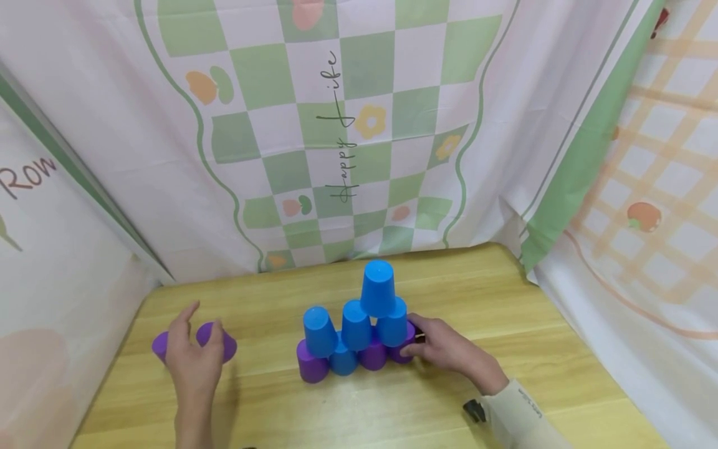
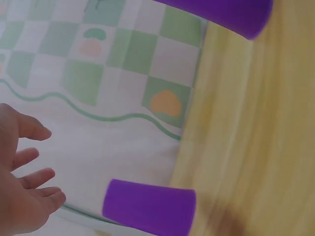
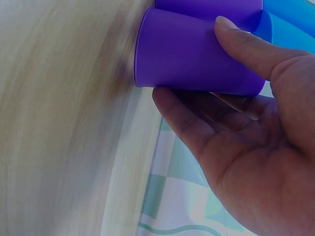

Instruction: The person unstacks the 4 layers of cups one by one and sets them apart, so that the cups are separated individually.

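My right hand (image 1: 449, 349) holds the purple cup (image 3: 192, 54) at the right end of a stack's bottom row, its thumb on one side and fingers on the other. That row mixes purple cups with one blue cup (image 1: 343, 360), all upside down. Three blue cups make the second row, and another blue cup (image 1: 378, 288) tops the right two. On the left, my left hand (image 1: 193, 368) hovers with fingers spread, holding nothing. Two more purple cups stand around it: one (image 1: 160, 345) partly behind the hand, the other (image 1: 229, 347) just right of it.
The wooden table (image 1: 269, 411) carries everything. A checkered curtain (image 1: 314, 156) hangs along its back edge, with further cloth at the left and right sides. A small black object (image 1: 474, 411) is at my right sleeve (image 1: 521, 411).
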`<state>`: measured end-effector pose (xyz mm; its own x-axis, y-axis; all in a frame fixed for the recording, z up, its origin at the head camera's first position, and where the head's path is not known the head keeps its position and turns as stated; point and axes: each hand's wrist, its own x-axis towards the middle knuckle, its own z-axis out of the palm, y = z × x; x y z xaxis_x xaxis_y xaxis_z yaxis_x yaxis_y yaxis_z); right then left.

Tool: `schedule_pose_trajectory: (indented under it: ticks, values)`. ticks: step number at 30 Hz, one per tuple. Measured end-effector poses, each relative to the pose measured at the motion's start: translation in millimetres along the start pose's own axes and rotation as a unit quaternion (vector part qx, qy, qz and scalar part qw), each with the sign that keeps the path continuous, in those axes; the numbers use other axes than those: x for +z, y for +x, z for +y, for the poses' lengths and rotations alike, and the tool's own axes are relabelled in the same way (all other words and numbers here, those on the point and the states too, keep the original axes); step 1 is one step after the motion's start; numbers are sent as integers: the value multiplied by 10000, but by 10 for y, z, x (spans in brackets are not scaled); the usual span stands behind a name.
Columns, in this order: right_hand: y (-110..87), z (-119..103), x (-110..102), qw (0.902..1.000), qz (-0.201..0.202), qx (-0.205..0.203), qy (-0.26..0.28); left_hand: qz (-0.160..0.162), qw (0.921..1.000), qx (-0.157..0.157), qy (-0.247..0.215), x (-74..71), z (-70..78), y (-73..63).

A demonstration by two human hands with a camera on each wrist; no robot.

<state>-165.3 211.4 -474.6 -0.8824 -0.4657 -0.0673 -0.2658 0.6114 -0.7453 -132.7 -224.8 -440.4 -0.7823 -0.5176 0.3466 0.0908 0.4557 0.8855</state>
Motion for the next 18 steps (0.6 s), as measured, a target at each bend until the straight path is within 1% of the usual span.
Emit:
schedule_pose_trajectory:
  ticks: [4, 7, 10, 15, 18]
  values:
    - [-6, -3, -2, 10000, -12, 11, -23, 123, 9993, 342, 23, 12, 77, -9]
    - [-6, 0, -2, 10000, -7, 3, -48, 111, 9987, 496, 6, 22, 129, -22]
    - [-3, 2, -2, 10000, -1, 4, -47, 15, 9981, 613, -55, 44, 171, -40]
    - [-3, -2, -2, 10000, 11, -10, -42, -214, 9956, 906, -114, 100, 238, -72]
    - [-7, -2, 0, 10000, 9, -21, -30, -362, 9944, 992, -107, 126, 273, -96]
